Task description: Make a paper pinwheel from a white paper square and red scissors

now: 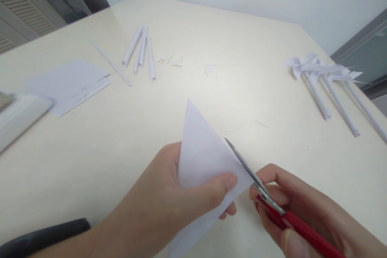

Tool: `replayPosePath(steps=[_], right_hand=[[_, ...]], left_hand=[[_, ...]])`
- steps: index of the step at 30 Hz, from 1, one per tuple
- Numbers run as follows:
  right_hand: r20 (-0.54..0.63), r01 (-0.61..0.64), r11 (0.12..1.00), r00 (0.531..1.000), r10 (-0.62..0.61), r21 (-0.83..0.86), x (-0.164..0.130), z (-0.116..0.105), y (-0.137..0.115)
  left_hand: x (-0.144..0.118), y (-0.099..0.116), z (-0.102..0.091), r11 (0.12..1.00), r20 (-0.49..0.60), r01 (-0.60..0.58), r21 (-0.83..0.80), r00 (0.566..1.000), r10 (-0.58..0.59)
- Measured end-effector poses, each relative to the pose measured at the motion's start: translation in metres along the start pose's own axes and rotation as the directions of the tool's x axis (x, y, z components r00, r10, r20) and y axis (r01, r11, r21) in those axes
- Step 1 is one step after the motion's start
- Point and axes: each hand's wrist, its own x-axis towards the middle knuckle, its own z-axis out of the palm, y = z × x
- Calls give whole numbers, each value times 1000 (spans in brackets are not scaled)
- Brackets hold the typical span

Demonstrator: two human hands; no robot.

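Head view, left hand: the left hand pinches a folded white paper triangle between thumb and fingers, clamped on its lower part, above the near edge of the desk.
Head view, paper: the triangle stands tilted up off the desk, its tip pointing to the far edge; its lower corner runs out of sight below the hand.
Head view, right hand: the right hand is closed around the red handles of the scissors; the blades lie along the right slanted edge of the triangle, touching it or just beside it. I cannot tell whether the blades are apart or together.
Head view, thumb risk: the left thumb lies near the blades, so a cut that runs inward could nick it.
Head view, cut risk: the paper is held only low down, so the free tip could bend away and the cut could wander or tear.
Head view, far left of desk: rolled paper tubes and a thin paper stick lie there, with flat paper sheets toward the left edge.
Head view, right edge: finished paper pinwheels lie well apart from the hands.
Head view, scraps: small paper scraps sit beside the tubes.
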Motion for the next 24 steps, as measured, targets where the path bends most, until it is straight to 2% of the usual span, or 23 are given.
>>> replayPosePath(steps=[3, 5, 6, 8, 10, 11, 12, 14, 15, 17, 21, 24], right_hand=[[83, -57, 998, 995, 56, 9, 7, 5, -15], [103, -82, 997, 991, 82, -11, 10, 7, -22], [103, -88, 996, 991, 90, -21, 12, 8, -25], [114, -98, 995, 988, 101, -33, 14, 9, -27], [127, -108, 994, 986, 110, -24, 17, 9, -29], [141, -114, 993, 983, 116, -18, 18, 10, -30], [147, -120, 993, 982, 120, -14, 19, 10, -32], [142, -119, 993, 983, 119, -8, 20, 10, -35], [140, -114, 993, 984, 114, -7, 19, 10, -35], [139, -105, 994, 985, 104, 5, 18, 9, -35], [201, -118, 993, 973, 111, 22, 13, 4, -26], [218, -83, 997, 972, 81, 0, 12, 1, -21]], left_hand=[[7, -13, -3, 999, 6, -50, -13, 999, 50], [13, -22, -6, 984, 65, -171, -52, 983, 174], [15, -25, -6, 965, 129, -249, -81, 957, 258], [16, -27, -7, 968, 116, -238, -86, 962, 247], [15, -25, -6, 991, 14, -130, -40, 991, 131], [14, -24, -6, 994, 8, -109, -29, 994, 109], [13, -24, -6, 992, 19, -125, -24, 992, 125], [14, -24, -6, 966, 125, -252, -58, 958, 257], [15, -26, -6, 967, 118, -251, -52, 960, 255], [18, -29, -6, 984, 26, -179, 2, 983, 179], [24, -35, -8, 956, 123, -292, -35, 948, 294], [24, -37, -10, 957, 110, -287, -35, 951, 289]])
